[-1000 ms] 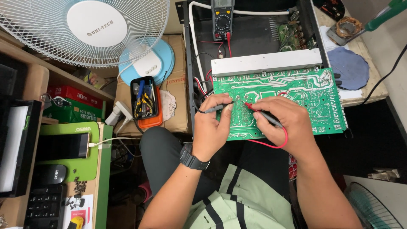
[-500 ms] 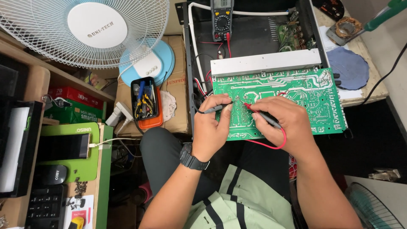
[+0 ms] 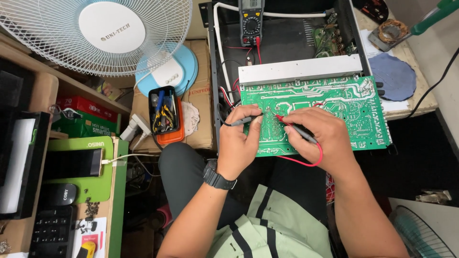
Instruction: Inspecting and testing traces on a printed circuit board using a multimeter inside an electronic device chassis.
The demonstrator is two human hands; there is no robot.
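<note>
A green circuit board [image 3: 344, 107] lies solder side up across an open black chassis [image 3: 291, 38]. My left hand [image 3: 239, 143], with a black wristwatch, pinches a black test probe [image 3: 241, 121] whose tip touches the board. My right hand [image 3: 320, 136] grips a red test probe [image 3: 287, 123], its tip on the board close to the black one. A red lead [image 3: 306, 162] loops under my right hand. A multimeter [image 3: 252, 19] stands inside the chassis at the top, with leads plugged in.
A white fan [image 3: 100, 36] stands at upper left. A black tray of pliers [image 3: 163, 111] sits on cardboard boxes beside the chassis. A green shelf [image 3: 79, 165] holds a phone on a cable, with a keyboard [image 3: 52, 231] below. A blue pad [image 3: 392, 76] lies on the right table.
</note>
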